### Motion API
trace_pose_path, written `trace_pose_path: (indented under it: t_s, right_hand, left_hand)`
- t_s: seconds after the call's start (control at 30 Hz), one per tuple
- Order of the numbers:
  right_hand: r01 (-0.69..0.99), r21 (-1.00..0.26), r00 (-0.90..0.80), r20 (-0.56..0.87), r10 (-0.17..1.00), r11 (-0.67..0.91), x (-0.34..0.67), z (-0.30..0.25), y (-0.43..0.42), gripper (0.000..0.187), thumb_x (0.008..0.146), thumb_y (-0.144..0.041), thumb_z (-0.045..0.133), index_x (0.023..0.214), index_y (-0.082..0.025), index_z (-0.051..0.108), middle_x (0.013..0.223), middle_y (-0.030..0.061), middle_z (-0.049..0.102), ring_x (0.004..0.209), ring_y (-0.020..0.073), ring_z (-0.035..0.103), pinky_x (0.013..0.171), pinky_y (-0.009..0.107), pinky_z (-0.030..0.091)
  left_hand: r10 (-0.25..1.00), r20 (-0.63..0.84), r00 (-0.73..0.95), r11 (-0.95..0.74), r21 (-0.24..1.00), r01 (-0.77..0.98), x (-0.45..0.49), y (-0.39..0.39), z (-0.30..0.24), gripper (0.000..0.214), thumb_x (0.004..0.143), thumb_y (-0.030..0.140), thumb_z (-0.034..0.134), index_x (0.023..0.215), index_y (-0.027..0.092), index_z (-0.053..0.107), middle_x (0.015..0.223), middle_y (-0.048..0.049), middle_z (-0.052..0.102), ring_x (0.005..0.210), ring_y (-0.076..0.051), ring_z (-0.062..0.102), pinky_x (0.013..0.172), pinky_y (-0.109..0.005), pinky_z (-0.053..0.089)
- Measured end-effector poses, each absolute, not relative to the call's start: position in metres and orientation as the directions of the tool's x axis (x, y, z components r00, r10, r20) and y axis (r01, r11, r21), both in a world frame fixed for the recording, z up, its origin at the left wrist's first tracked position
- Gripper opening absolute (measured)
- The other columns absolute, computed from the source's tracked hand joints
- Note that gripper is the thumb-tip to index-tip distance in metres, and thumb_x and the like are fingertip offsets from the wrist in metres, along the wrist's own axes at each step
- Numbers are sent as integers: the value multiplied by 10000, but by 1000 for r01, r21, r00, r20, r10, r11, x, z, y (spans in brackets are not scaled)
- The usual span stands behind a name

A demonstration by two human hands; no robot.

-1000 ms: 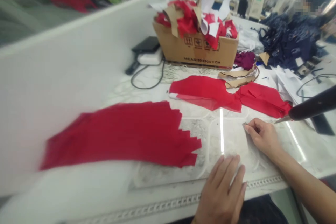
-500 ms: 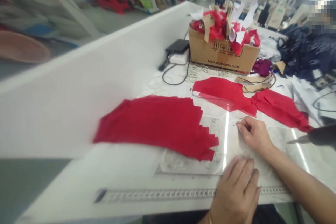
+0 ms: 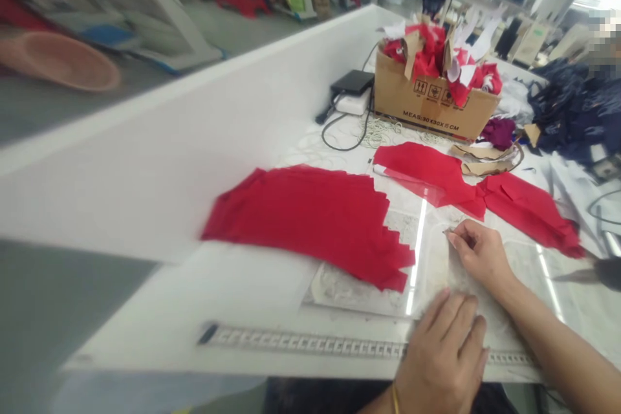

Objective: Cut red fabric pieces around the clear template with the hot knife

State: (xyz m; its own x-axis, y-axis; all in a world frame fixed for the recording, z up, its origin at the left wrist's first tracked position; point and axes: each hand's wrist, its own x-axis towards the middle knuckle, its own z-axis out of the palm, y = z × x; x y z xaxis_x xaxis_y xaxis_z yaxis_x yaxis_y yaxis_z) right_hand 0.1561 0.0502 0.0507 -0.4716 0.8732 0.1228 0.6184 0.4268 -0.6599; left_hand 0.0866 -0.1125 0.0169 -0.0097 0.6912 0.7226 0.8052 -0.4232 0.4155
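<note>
My left hand (image 3: 444, 349) lies palm down at the table's front edge, its fingers stretched over the clear plastic sheet (image 3: 359, 296) and across the measuring tape (image 3: 310, 343). Farther in, my right hand (image 3: 482, 255) has thumb and forefinger pinched together low over the sheet; what sits between the tips is too small to make out. To the left, a fanned stack of red fabric pieces (image 3: 310, 217) partly covers the sheet. Beyond my right hand lie a red fabric piece (image 3: 422, 168) and another red fabric piece (image 3: 528, 210).
A cardboard box (image 3: 431, 100) full of red and white scraps stands at the back, beside a black-and-white device (image 3: 352, 94) with a looped cable. A white side panel (image 3: 194, 162) borders the left. Dark garments (image 3: 577, 110) are heaped at the back right; a dark pointed tool (image 3: 609, 272) sits at right.
The whole view has shifted, with the fabric, box and table appearing farther right. Both hands keep nearly the same poses over the sheet.
</note>
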Motion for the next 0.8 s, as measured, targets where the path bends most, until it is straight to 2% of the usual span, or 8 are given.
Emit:
trace_pose_path:
  t_s: [0.23, 0.8]
  right_hand:
    - [602, -675, -478, 123, 869, 427, 155, 50, 50, 294, 784, -424, 546, 579, -224, 481, 481, -26, 476, 468, 129, 413, 483, 268, 329]
    - [613, -686, -463, 90, 882, 392, 157, 51, 51, 312, 769, -465, 548, 583, -220, 495, 499, -17, 491, 483, 135, 429, 501, 274, 338]
  left_hand:
    - [691, 723, 0, -430, 411, 804, 86, -112, 16, 251, 979, 170, 480, 1080, 72, 688, 1159, -153, 683, 1136, -254, 625, 1073, -414, 507]
    - [696, 719, -1, -428, 416, 802, 87, -112, 15, 259, 991, 176, 463, 1086, 79, 684, 1163, -146, 692, 1141, -249, 624, 1063, -419, 527]
